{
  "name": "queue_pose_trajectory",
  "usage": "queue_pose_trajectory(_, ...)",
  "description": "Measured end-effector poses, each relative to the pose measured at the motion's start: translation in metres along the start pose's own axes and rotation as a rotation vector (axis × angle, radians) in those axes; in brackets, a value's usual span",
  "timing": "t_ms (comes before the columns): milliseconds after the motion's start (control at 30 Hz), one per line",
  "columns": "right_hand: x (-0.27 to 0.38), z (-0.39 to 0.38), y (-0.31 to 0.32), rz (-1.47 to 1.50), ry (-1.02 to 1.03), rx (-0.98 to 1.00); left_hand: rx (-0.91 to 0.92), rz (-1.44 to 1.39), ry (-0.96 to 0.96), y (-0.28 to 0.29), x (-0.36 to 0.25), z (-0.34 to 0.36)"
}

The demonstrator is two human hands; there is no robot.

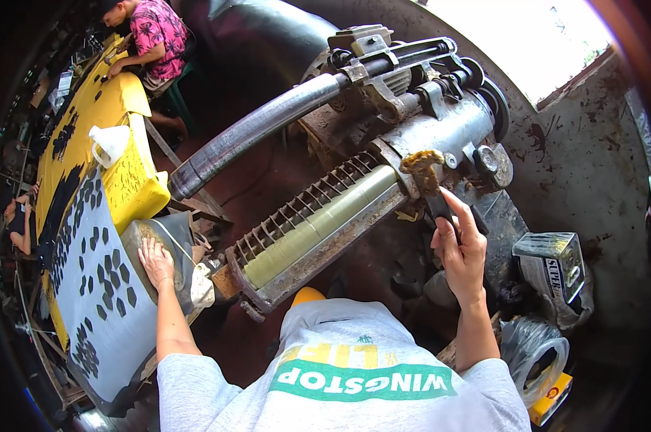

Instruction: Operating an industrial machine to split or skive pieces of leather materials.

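My right hand (460,248) is closed around the dark handle of a brush (424,173), whose head is caked in yellow-brown, glue-like stuff. That head is held over the metal body of a machine (437,133), at the upper end of its pale green roller (325,223); whether it touches cannot be told. Beside the roller runs a long rusty coil spring (304,209). My left hand (156,261) lies flat, fingers spread, on a grey-brown, cloth-like surface (134,234) by the roller's lower end.
At the left, a grey sheet (134,335) bearing several dark cut pieces lies over a yellow-covered table (142,191) with a white jug (111,144). A curved metal arm (253,137) rises beyond the roller. A tin can (550,266) and plastic bag (530,349) sit right. Another person (156,39) sits upper left.
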State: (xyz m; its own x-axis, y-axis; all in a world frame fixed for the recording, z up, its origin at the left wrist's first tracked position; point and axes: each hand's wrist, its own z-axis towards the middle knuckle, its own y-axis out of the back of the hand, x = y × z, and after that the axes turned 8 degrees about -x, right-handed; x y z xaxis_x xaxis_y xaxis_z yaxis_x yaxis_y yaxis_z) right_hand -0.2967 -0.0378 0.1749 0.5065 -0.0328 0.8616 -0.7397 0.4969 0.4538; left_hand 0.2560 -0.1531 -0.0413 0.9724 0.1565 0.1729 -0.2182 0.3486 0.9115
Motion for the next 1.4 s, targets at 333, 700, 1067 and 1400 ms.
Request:
queue_pose_trajectory(333,0.003,0.013,-0.012,-0.126,0.152,0.058,-0.005,-0.012,0.006,0.004,-0.002,0.001)
queue_pose_trajectory(700,-0.012,0.005,-0.012,-0.134,0.15,0.033,0.014,0.007,0.005,0.005,-0.002,0.001)
queue_pose_trajectory(1067,-0.015,-0.009,-0.02,-0.018,0.059,-0.013,0.018,0.003,0.002,0.003,0.0,0.001)
queue_pose_trajectory(1400,-0.012,-0.02,-0.032,0.062,-0.027,-0.068,0.009,0.008,-0.002,0.005,-0.003,0.001)
